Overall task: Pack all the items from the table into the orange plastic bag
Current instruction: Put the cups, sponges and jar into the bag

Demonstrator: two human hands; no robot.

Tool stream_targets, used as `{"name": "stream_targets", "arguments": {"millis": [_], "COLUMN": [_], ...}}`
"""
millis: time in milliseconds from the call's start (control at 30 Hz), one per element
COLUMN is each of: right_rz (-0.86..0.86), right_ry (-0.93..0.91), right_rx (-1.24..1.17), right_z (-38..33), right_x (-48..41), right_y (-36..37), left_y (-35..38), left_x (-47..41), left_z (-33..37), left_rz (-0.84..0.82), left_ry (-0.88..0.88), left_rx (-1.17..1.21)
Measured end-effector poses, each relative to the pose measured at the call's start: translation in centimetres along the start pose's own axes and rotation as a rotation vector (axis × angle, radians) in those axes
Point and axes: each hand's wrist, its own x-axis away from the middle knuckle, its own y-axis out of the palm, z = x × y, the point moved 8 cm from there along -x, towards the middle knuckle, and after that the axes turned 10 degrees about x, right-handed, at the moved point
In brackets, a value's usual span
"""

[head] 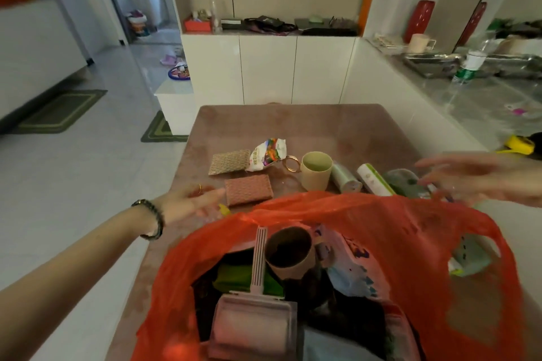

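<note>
The orange plastic bag (pixel 396 231) stands open at the near edge of the brown table (pixel 293 123). Inside it I see a pink lint roller (pixel 258 311), a brown cup (pixel 289 252) and other packed items. Beyond the bag lie a pink sponge (pixel 248 189), a tan sponge (pixel 228 161), a snack packet (pixel 268 152), a beige mug (pixel 316 170) with a gold handle, a small roll (pixel 344 177), a white-green tube (pixel 374 179) and a dark green item (pixel 406 182). My left hand (pixel 193 199) reaches with straight fingers beside the pink sponge. My right hand (pixel 481 177) hovers open over the bag's right rim.
White cabinets (pixel 269 67) stand behind the table, with a cluttered shelf above them. A counter (pixel 484 97) on the right holds a bottle, trays and a cup. A yellow object (pixel 520 145) lies near the right edge. Tiled floor with green mats lies to the left.
</note>
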Motion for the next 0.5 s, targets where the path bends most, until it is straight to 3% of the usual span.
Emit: {"name": "stream_targets", "arguments": {"millis": [67,167,300,500], "right_rz": [0.048,0.139,0.042,-0.145], "right_ry": [-0.087,-0.187,-0.281,-0.410], "right_rx": [-0.081,0.067,0.410,0.991], "right_z": [-3.7,-8.8,-12.4,-11.1], "right_x": [-3.1,-10.0,-20.9,-31.9], "right_y": [-0.1,2.2,9.9,20.6], "left_y": [-1.2,-2.1,-1.9,-0.8], "left_x": [-2.6,-6.5,-10.7,-14.4], "left_z": [-0.4,-1.9,-4.8,-9.5], "left_rz": [0.104,0.239,0.299,0.401], "left_ry": [-0.042,-0.102,-0.193,-0.274], "left_rx": [0.027,0.086,0.180,0.432]}}
